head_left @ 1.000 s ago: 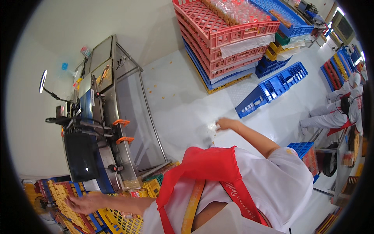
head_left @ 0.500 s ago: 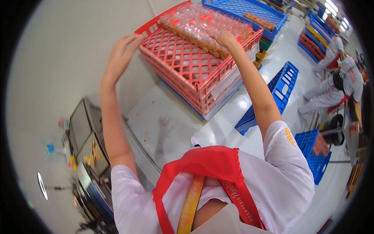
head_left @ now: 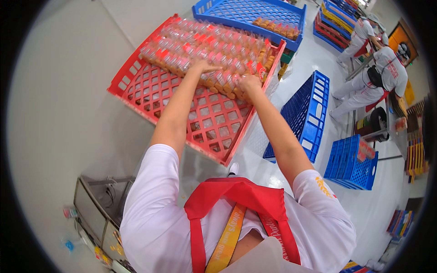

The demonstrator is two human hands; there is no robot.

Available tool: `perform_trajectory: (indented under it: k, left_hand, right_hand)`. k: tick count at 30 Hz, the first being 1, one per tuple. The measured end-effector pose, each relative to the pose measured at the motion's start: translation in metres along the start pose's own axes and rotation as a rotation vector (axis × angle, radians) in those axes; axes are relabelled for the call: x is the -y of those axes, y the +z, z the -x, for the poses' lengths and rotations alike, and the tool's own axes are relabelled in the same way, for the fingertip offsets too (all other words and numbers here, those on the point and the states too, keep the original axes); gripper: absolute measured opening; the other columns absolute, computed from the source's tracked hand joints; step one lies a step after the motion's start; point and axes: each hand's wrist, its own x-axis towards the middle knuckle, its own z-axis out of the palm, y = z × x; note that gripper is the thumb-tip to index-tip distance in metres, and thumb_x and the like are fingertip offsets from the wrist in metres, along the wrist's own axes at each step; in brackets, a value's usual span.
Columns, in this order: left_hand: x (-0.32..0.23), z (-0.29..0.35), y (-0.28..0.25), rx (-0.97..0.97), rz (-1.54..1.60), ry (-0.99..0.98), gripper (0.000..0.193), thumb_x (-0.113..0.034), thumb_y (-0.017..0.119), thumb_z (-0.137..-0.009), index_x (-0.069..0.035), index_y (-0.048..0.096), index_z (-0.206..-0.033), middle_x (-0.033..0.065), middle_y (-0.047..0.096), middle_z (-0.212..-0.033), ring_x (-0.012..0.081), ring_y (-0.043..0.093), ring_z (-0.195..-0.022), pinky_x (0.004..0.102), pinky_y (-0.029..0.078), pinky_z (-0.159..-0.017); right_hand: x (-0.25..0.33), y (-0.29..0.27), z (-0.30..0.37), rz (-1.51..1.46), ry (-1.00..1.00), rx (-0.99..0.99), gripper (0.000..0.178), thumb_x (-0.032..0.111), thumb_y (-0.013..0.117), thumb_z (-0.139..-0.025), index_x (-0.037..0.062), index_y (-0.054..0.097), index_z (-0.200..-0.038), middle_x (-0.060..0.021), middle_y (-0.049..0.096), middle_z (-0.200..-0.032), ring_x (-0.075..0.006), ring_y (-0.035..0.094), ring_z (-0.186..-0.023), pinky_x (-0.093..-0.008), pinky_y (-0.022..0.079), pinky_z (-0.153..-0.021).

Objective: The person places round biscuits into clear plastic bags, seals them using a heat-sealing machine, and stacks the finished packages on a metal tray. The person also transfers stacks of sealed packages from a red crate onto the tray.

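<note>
Red crate: a large lattice tray (head_left: 182,107) lies tilted across the upper centre; its near half is bare grid, its far half filled.
Blue crates: one tray (head_left: 248,13) sits beyond the red one, its top cut off by the picture's edge; another (head_left: 305,116) lies on the floor at right, and a deeper one (head_left: 350,164) nearer the rim.
Wrapped packets: rows of clear-wrapped baked goods (head_left: 214,45) cover the red crate's far half; single items are hard to tell apart.
Other people: two in white (head_left: 378,77) stand at upper right, partly cut off.
Left hand: left hand (head_left: 202,68) rests flat on the packets, fingers extended.
Right hand: right hand (head_left: 248,84) is curled over the nearest packets; whether it pinches one cannot be told.
Steel unit: a metal unit (head_left: 98,214) at lower left is blurred.
</note>
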Motion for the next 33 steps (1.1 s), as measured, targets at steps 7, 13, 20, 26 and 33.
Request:
perform_trajectory:
  k: [7, 13, 20, 26, 33]
  left_hand:
    - [0.004, -0.016, 0.001, 0.387, 0.075, 0.179, 0.081, -0.077, 0.056, -0.064, -0.008, 0.07, -0.104, 0.0211, 0.062, -0.114, 0.031, 0.06, -0.107, 0.0385, 0.048, -0.087]
    - [-0.013, 0.013, -0.01, 0.303, 0.233, 0.153, 0.078, -0.072, 0.058, -0.067, 0.0, 0.069, -0.096, 0.023, 0.064, -0.105, 0.037, 0.062, -0.097, 0.0429, 0.049, -0.082]
    - [-0.008, 0.025, 0.027, -0.051, 0.476, 0.269, 0.054, -0.052, 0.061, -0.076, 0.002, 0.065, -0.078, 0.0231, 0.064, -0.08, 0.0392, 0.062, -0.081, 0.0457, 0.048, -0.073]
    - [0.007, 0.109, -0.007, -0.099, 0.507, 0.15, 0.04, -0.039, 0.059, -0.082, -0.002, 0.067, -0.07, 0.0136, 0.053, -0.128, 0.0338, 0.051, -0.104, 0.0474, 0.044, -0.083]
    - [0.062, 0.202, -0.076, -0.685, 0.498, 0.012, 0.028, -0.033, 0.061, -0.083, -0.006, 0.071, -0.082, 0.011, 0.059, -0.112, 0.0322, 0.052, -0.1, 0.0459, 0.045, -0.079]
  right_hand:
    - [-0.017, 0.038, -0.019, -0.086, 0.036, 0.024, 0.062, 0.048, 0.039, -0.092, -0.0063, 0.058, -0.115, -0.0336, 0.053, -0.118, -0.0525, 0.053, -0.107, -0.0529, 0.048, -0.086]
    - [0.058, -0.004, 0.023, -0.125, 0.576, -0.061, 0.061, 0.05, 0.048, -0.086, 0.0014, 0.055, -0.124, -0.0393, 0.038, -0.129, -0.0458, 0.055, -0.108, -0.0562, 0.043, -0.091]
    - [0.036, 0.021, 0.024, -0.185, 0.551, -0.271, 0.035, 0.026, 0.051, -0.087, -0.0012, 0.065, -0.103, -0.0357, 0.037, -0.13, -0.0458, 0.06, -0.095, -0.0485, 0.049, -0.084]
    - [0.072, 0.022, 0.083, -0.225, 0.391, -0.462, 0.031, 0.022, 0.052, -0.086, -0.0001, 0.064, -0.104, -0.0331, 0.029, -0.138, -0.0461, 0.06, -0.094, -0.0485, 0.048, -0.087]
    - [0.125, -0.009, 0.069, -0.125, -0.131, -0.696, 0.03, 0.022, 0.051, -0.088, 0.0025, 0.063, -0.109, -0.0248, 0.03, -0.141, -0.0439, 0.054, -0.108, -0.046, 0.045, -0.092]
